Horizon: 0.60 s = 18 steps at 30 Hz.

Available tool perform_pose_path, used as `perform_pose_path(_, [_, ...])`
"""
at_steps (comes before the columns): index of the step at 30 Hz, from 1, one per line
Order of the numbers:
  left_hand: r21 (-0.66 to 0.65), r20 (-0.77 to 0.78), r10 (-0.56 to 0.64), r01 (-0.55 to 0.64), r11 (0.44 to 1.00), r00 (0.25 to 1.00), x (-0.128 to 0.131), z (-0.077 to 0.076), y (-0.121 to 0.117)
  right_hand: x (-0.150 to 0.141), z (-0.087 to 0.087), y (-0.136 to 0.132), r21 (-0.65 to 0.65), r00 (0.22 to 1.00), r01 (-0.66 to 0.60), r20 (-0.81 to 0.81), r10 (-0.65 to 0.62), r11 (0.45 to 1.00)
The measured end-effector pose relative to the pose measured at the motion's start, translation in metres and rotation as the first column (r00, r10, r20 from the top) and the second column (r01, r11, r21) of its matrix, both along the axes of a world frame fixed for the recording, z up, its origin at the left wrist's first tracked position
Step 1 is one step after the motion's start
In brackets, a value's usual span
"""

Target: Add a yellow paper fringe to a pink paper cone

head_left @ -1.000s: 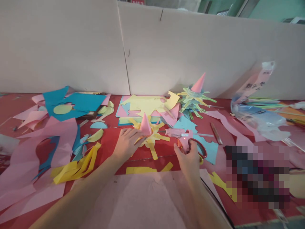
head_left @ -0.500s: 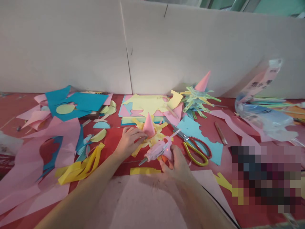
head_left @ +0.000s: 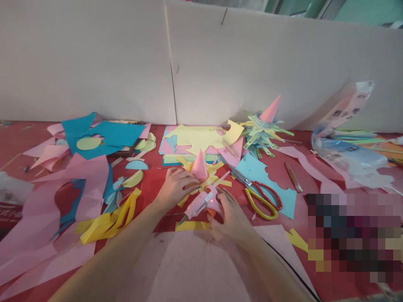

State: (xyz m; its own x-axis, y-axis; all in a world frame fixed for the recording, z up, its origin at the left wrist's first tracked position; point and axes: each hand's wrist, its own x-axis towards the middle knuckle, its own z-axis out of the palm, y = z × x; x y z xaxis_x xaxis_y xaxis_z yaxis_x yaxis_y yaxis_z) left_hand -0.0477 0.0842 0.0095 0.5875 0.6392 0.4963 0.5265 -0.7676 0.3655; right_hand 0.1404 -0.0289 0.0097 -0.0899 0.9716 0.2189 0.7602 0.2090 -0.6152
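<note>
A pink paper cone [head_left: 199, 167] stands upright on a ring of splayed yellow paper strips [head_left: 217, 170], in the middle of the table. My left hand [head_left: 179, 188] is closed at its left side, fingertips against the cone's base; the thumb is partly hidden. Just in front, my right hand [head_left: 231, 214] has its fingers and thumb around the handle of a pink hot glue gun [head_left: 201, 203]. The gun's nozzle tilts down to the left, close to a flat yellow paper piece [head_left: 192, 226]. A small red light glows on its body.
Scissors [head_left: 261, 197] with red and yellow handles lie right of the gun on blue paper [head_left: 288, 203]. A second cone ornament [head_left: 270, 110] stands behind. Pink scraps [head_left: 40, 222] and yellow strips [head_left: 110, 222] spread leftwards. A black cord [head_left: 289, 268] runs beside my right forearm.
The glue gun has turned and dropped slightly, its nozzle now lower and further left. My right fingers have straightened somewhat along it. My left hand stays at the cone. The view has shifted a little.
</note>
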Motion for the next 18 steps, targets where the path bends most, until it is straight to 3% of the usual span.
perform_pose_path(18, [-0.125,0.058,0.059,-0.052,0.991,0.997,-0.0002,-0.004,0.0057,-0.0001,0.0012,0.002,-0.005,0.999,-0.002,0.046,0.002,1.0])
